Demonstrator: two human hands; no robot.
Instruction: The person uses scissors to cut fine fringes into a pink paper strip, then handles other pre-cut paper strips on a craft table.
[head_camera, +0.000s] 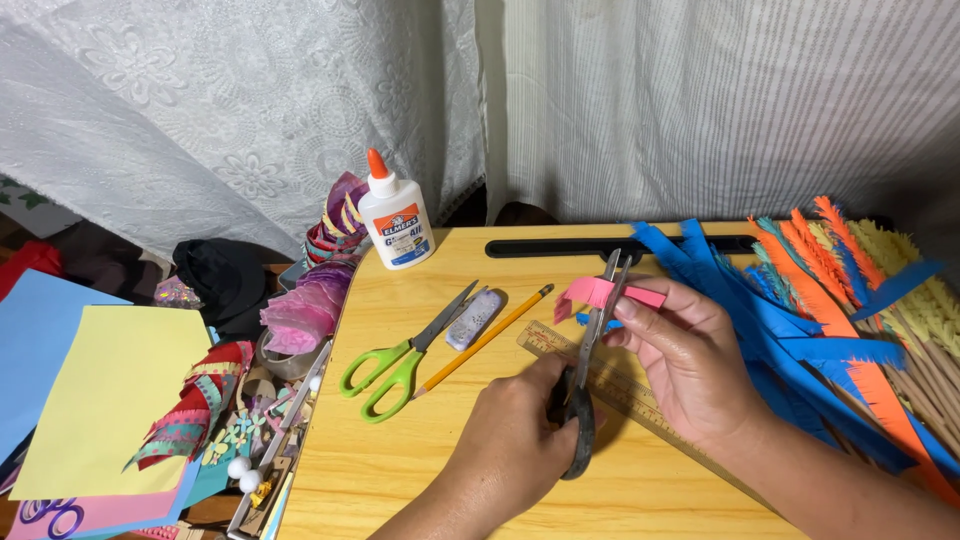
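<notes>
- The table (400, 470) is of pale yellow wood with a fine grain; its near edge is cut off by the bottom of the picture.
- The left hand (515, 440) is closed around the dark handles of the scissors (592, 350); the handles are partly hidden under the fingers.
- The right hand (690, 360) pinches a pink paper strip (600, 292) between thumb and fingers, above the table and just beside the blue paper.
- The scissor blades are grey metal and stand almost upright, a little apart, with the pink strip between them.
- A ruler (630, 385), yellowish and see-through, lies flat under both hands; much of it is covered.
- To the left lie green scissors (400, 362), shut, then a small grey eraser (472, 320) and a yellow pencil (485, 340), all flat and near each other.
- On the right, long fringed papers (810, 320) in blue, orange and pale yellow lie in a heap; they run out of the picture.
- At the far left are flat sheets (100, 390) of yellow and blue paper, and beside them a tray of small scraps that I cannot tell apart.
- Farther back stands a white glue bottle (395, 222) with an orange cap, upright at the table's corner.
- A black bar (560, 247) lies along the far edge.
- Behind all hangs a white curtain (650, 100), lace with flowers on the left, ribbed on the right.
</notes>
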